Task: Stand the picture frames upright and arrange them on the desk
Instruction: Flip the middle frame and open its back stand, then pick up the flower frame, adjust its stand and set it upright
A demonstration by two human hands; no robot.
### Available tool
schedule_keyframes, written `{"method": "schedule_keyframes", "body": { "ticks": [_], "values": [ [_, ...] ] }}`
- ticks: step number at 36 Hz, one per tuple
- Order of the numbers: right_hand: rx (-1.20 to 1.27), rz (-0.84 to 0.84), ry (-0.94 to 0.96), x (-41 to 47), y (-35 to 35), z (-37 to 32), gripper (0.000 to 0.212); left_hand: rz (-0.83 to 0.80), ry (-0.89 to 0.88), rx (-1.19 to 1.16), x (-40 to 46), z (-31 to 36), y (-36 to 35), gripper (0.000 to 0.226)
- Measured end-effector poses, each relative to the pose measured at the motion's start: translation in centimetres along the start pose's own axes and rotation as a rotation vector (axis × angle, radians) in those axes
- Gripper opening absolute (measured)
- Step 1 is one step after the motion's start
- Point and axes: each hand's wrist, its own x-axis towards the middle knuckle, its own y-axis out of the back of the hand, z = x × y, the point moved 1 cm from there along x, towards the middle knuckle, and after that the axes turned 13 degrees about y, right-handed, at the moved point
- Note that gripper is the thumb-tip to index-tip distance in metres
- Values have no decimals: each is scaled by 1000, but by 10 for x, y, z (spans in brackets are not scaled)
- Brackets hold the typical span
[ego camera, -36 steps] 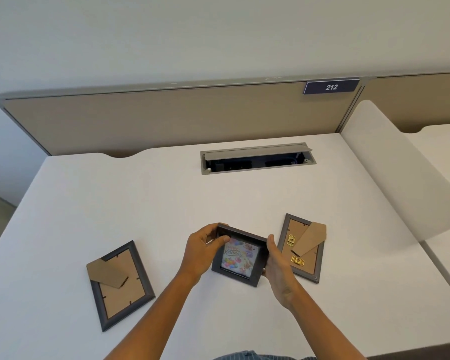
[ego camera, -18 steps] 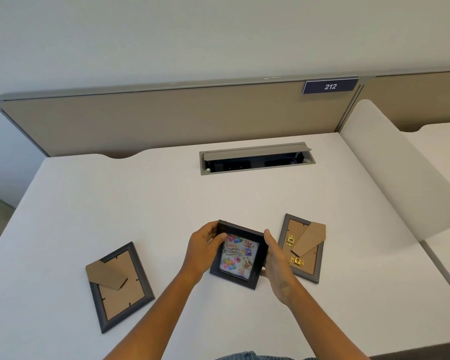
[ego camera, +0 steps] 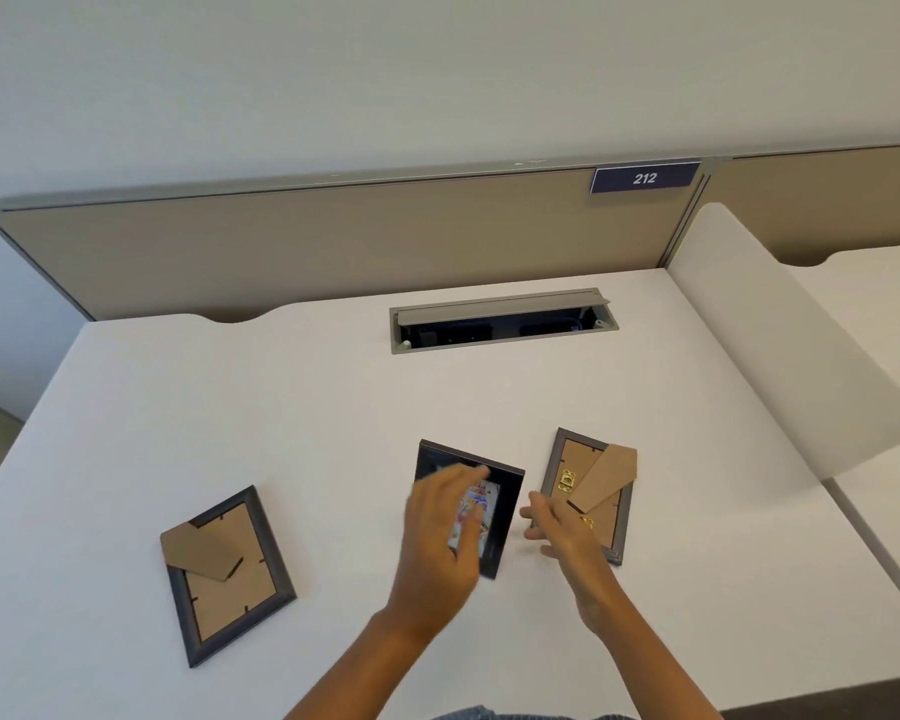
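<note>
Middle frame (ego camera: 507,504) faces up on the desk (ego camera: 333,407); both hands empty.
Left hand (ego camera: 440,532) blurred over it, right hand (ego camera: 562,532) beside it, fingers spread; 2 frames lie face-down.

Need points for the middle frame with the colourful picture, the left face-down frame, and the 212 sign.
middle frame (ego camera: 507,504), head view, dark right border.
left face-down frame (ego camera: 230,589), head view, brown backing board.
212 sign (ego camera: 644,178), head view, on the numerals.

cable tray (ego camera: 502,320) open, desk rear | sign "212" (ego camera: 644,177) on beige partition (ego camera: 307,241) | white side divider (ego camera: 780,345) right
</note>
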Motion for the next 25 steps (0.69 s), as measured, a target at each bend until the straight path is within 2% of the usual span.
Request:
{"method": "schedule_keyframes", "body": {
  "ticks": [2, 4, 8, 13, 18, 25],
  "values": [
    [-50, 43, 34, -3, 10, 3, 55, -124, -29, -14, -8, 9, -17, 41],
    [-120, 96, 61, -6, 20, 7, 37, -271, 26, -11, -13, 13, -35, 35],
    [-305, 221, 77, -5, 40, 24, 33, -501, 228, 67, -14, 7, -73, 33],
    [-442, 265, 51, -8, 62, 40, 39, -570, 481, 191, -6, 3, -107, 58],
    [-487, 222, 17, -9, 74, 49, 46, -606, 567, 264, 2, -1, -138, 74],
    [-477, 177, 16, -2, 80, 67, 56, -571, 677, 345, 10, -34, -170, 91]
  ]
}}
